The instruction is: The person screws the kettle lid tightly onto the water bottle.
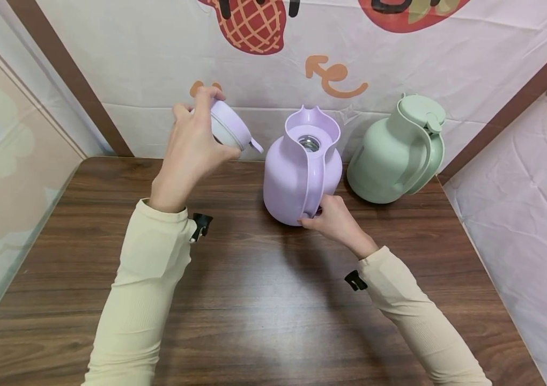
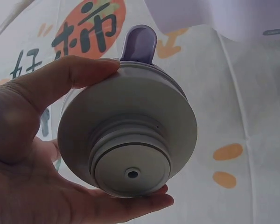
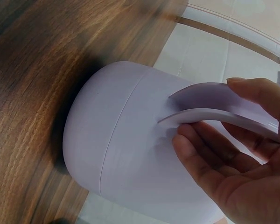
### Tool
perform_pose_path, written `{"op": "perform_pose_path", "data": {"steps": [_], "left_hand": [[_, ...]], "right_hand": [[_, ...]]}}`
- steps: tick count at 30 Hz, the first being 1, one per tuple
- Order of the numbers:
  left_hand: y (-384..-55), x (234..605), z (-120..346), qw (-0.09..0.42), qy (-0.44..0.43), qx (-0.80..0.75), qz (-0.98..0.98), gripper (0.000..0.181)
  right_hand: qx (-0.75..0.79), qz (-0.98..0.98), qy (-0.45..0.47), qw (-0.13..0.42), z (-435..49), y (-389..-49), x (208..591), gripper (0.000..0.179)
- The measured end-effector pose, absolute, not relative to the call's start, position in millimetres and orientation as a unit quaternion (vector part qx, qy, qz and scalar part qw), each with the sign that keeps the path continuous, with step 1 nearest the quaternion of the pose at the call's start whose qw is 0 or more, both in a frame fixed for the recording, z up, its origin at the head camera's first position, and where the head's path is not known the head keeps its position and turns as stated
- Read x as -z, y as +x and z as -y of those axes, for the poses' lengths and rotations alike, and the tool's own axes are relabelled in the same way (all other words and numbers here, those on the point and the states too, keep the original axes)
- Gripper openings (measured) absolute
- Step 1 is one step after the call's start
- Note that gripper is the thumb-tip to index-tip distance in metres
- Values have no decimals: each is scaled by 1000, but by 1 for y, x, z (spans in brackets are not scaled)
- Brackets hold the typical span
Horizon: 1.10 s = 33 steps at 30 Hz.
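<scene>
Your left hand (image 1: 193, 140) is raised over the far left part of the counter (image 1: 254, 332), its fingers clamped around the rim of the lilac lid (image 1: 230, 124). You hold that lid in the air, tilted, to the left of the lilac jug (image 1: 284, 179) and apart from it. Its tab (image 1: 256, 145) points right, towards the jug. The left wrist view shows the pale stepped plug (image 2: 133, 170) underneath (it has a small dark hole at its centre), with your thumb on one side of the rim and other fingers across on the opposite side.

The lilac jug stands upright near the far edge of the counter, its round mouth (image 1: 309, 142) uncovered and its handle (image 1: 315, 185) facing you. Your right hand (image 1: 337, 221) is low on that handle, thumb and fingers curled about it from opposite sides.

Just to the right of the lilac jug stands the green jug (image 1: 381, 158), with its green lid (image 1: 422, 110) on. Behind both jugs hangs a pale cloth (image 1: 148, 64) with printed figures. Each of your cream sleeves (image 1: 131, 300) has a black clip (image 1: 201, 226) near the cuff.
</scene>
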<state>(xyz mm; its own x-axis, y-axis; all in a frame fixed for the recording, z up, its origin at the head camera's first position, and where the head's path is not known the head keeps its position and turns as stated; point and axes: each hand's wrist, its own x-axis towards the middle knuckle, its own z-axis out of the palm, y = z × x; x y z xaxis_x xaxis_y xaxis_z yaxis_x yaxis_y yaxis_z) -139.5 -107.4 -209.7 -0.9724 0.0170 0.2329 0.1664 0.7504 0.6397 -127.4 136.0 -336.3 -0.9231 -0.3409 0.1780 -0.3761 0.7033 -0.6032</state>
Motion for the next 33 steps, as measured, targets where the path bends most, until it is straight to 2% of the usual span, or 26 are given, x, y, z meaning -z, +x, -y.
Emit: {"op": "perform_pose_path", "data": {"steps": [10, 19, 33], "left_hand": [[-148, 199, 94, 124, -38, 350, 928, 76], [-154, 184, 72, 103, -27, 352, 930, 79], [-165, 171, 41, 97, -56, 354, 929, 78]], "right_hand": [[-340, 921, 188, 18, -136, -127, 337, 29], [-335, 924, 183, 17, -135, -126, 336, 26], [-334, 925, 182, 15, -135, -125, 335, 26]]}}
